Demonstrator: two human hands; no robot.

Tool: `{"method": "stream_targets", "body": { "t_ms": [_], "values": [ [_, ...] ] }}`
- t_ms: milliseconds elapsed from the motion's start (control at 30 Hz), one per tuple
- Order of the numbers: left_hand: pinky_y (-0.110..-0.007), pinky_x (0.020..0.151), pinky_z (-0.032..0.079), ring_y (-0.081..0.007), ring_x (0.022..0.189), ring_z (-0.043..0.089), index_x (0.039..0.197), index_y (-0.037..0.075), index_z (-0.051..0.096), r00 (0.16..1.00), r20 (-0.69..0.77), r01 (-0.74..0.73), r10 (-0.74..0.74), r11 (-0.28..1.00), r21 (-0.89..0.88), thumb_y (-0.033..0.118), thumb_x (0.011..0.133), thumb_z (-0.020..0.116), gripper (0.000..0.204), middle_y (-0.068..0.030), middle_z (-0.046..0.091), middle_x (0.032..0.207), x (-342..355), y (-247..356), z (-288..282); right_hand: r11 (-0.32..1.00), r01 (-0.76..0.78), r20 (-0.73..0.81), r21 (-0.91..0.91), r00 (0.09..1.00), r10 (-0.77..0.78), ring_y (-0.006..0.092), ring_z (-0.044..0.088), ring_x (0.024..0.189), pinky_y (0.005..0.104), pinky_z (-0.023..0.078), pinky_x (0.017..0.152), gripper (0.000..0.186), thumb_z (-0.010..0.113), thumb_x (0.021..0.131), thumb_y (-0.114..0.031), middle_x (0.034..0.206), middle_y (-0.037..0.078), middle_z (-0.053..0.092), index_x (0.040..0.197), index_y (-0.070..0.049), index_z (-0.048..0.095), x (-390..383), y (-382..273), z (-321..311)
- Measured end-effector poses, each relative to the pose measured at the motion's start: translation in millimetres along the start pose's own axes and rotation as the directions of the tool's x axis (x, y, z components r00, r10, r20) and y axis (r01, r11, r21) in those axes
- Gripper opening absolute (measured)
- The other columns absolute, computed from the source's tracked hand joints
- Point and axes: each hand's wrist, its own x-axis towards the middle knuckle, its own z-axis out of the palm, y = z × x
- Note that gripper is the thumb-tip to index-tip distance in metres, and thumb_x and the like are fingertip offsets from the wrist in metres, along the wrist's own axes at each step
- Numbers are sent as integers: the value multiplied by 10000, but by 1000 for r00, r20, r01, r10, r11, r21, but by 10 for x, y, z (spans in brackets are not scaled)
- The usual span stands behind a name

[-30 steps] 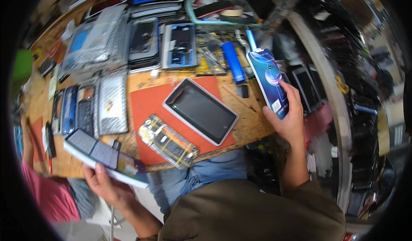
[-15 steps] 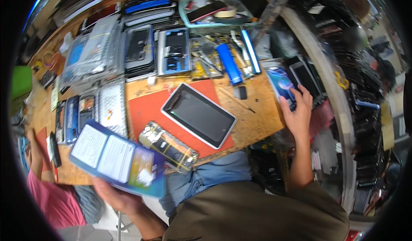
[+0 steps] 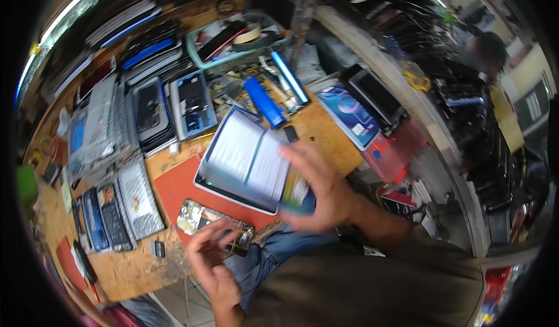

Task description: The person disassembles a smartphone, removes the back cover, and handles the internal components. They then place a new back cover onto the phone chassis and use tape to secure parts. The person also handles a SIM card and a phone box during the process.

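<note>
In my right hand (image 3: 326, 193) is a folded blue card (image 3: 233, 144) with white text panels, pinched near its right end; both are smeared by motion. It covers most of a white-rimmed tablet (image 3: 236, 202) lying on an orange-red mat (image 3: 174, 184). My left hand (image 3: 215, 263) is empty, its fingers apart, just in front of an opened phone (image 3: 191, 215) with bare circuitry. That phone is at the mat's near edge, partly hidden by my fingers.
Stacked phone parts (image 3: 152, 114) and bubble-wrapped packets (image 3: 96, 132) fill the back left. A green basket (image 3: 195, 53), a blue cylinder (image 3: 263, 103) and small tools stand behind the mat. At right are a blue printed box (image 3: 349, 117) and dark devices (image 3: 375, 94). A co-worker's arm (image 3: 87, 304) shows lower left.
The blue card has passed from my left hand to my right and now lies over the tablet. My right hand has left the blue box. The view has shifted.
</note>
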Motion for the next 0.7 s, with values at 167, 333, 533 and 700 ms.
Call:
{"method": "stream_targets", "body": {
  "t_ms": [167,333,533,700],
  "values": [
    [-346,922,492,-187,990,586,1135,-16,598,948,-245,-46,204,848,529,104,1066,560,143,-105,596,1086,155,-81,-500,844,-311,-364,-438,919,151,475,503,1346,534,404,1162,859,841,768,-315,1488,287,487,1527,-66,525,-241,874,-650],
    [-305,864,482,-157,938,583,1125,-25,605,916,-357,12,185,875,483,65,1060,571,116,-87,595,1032,8,-124,-781,692,-447,-259,-567,894,365,465,498,1367,537,387,1182,655,807,841,-323,1501,285,534,1417,-52,650,-349,1406,-766],
    [-275,814,501,-139,885,625,1129,-25,625,909,-374,40,183,856,516,38,1060,583,103,-83,630,1031,-108,-212,-814,831,-266,-340,-489,935,99,394,590,1219,489,468,1008,428,790,885,-227,1304,197,643,1227,13,697,-35,853,-350],
    [-261,779,514,-118,855,636,1148,-29,628,914,-380,36,142,905,424,40,1064,594,114,-73,645,1027,-110,-308,-841,975,70,120,-209,992,-46,390,611,1165,475,480,1027,698,889,767,-279,1270,198,647,1343,15,624,164,110,273]
  ]
}}
